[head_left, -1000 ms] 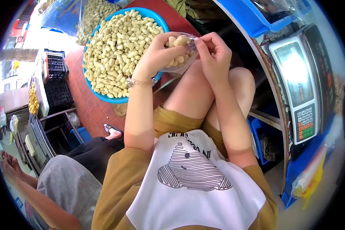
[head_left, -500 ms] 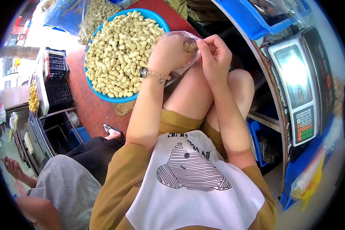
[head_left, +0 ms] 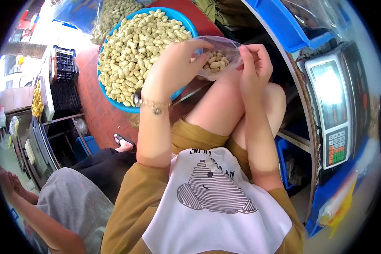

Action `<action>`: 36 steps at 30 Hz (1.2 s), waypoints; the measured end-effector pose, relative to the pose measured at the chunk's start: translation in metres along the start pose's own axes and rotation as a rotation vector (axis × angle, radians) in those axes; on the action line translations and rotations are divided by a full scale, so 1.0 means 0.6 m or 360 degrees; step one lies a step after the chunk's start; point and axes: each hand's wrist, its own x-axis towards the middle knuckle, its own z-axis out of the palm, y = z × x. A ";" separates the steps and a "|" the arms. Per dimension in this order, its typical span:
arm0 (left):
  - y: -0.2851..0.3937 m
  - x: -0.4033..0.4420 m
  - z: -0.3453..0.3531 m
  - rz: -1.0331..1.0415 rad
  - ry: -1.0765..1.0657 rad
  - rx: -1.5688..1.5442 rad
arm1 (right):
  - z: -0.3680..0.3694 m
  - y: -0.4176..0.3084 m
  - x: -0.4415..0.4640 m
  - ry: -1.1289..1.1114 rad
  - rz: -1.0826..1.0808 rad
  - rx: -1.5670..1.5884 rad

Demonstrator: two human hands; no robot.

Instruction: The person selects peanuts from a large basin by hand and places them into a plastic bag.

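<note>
A clear plastic bag [head_left: 230, 51] with several peanuts [head_left: 216, 62] inside is at the upper middle, above my knee. My right hand [head_left: 256, 63] pinches the bag's right edge between thumb and fingers. At the bag's left side is my left hand [head_left: 178, 65], its thumb and fingers apart at the opening, with nothing visible between them. Behind and left of that hand stands a round blue basin [head_left: 190, 22] heaped with unshelled peanuts [head_left: 133, 51].
A scale [head_left: 331, 93] stands at the right, near a blue tray [head_left: 283, 25]. Another bag of peanuts [head_left: 114, 17] lies behind the basin. Black crates [head_left: 64, 65] are at the left. A co-worker [head_left: 72, 199] sits at lower left.
My left hand went into the bag, then drew back left with thumb and fingers spread. The bag is opened wider, with peanuts showing. The view has shifted slightly.
</note>
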 end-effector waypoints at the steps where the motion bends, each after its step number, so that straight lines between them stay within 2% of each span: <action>1: -0.001 -0.010 -0.003 0.0081 0.0110 0.0043 | -0.001 0.000 -0.001 0.0017 -0.0019 -0.0042; 4: -0.016 -0.038 -0.009 0.0239 0.0450 0.0130 | -0.006 -0.003 0.000 0.0011 0.0031 -0.0051; 7: -0.014 -0.063 -0.028 0.0324 0.0599 0.0499 | -0.011 -0.001 0.003 -0.0020 0.0038 -0.0055; 10: -0.024 -0.083 -0.034 0.0261 0.0652 0.0376 | -0.014 0.004 0.009 -0.0034 0.0052 0.0009; 13: -0.056 -0.115 -0.064 -0.0123 0.0832 0.0570 | -0.015 0.008 0.011 -0.0020 0.0109 0.0068; 16: -0.103 -0.136 -0.110 -0.0388 0.1183 0.0594 | -0.013 0.011 0.009 -0.0035 0.0081 0.0021; 20: -0.144 -0.158 -0.129 -0.0545 0.1218 0.0663 | -0.009 0.017 0.009 -0.0040 0.0092 0.0009; 24: -0.150 -0.161 -0.104 -0.0534 0.1087 0.0531 | -0.007 0.020 0.008 -0.0059 0.0039 0.0023; 27: -0.138 -0.151 -0.080 -0.0359 0.0952 0.0427 | -0.005 0.021 0.003 -0.0067 -0.0051 -0.0026; 36: -0.043 -0.104 -0.042 0.0086 0.0850 0.0163 | -0.012 0.012 -0.002 -0.0132 -0.0039 0.0050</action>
